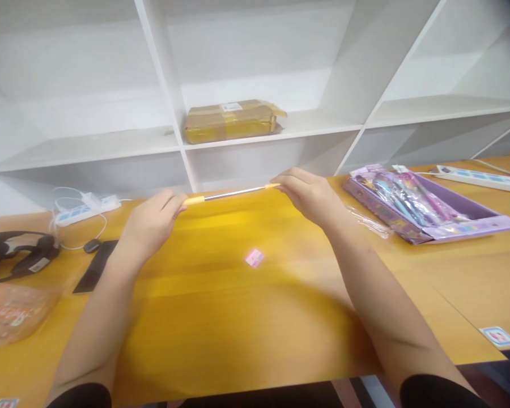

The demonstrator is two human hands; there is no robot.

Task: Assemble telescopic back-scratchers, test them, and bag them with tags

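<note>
Above the far part of the wooden desk, a thin rod (234, 194) with a silver middle and yellow ends is stretched between my two hands. My left hand (152, 222) is closed round its left yellow end. At the other end, my right hand (304, 194) pinches the yellow tip. The rod tilts slightly, its right end higher in view. My fingers hide both outermost ends, and its exact kind does not show. Below it on the desk lies a small pink square card (254, 258).
To the right stands a purple open box (412, 235) with several wrapped items, a clear wrapper (369, 222) beside it. A power strip (480, 178) lies behind. At left are a phone (94, 271), another power strip (87, 209) and a black headset (29, 255). A cardboard parcel (232, 122) sits on the shelf.
</note>
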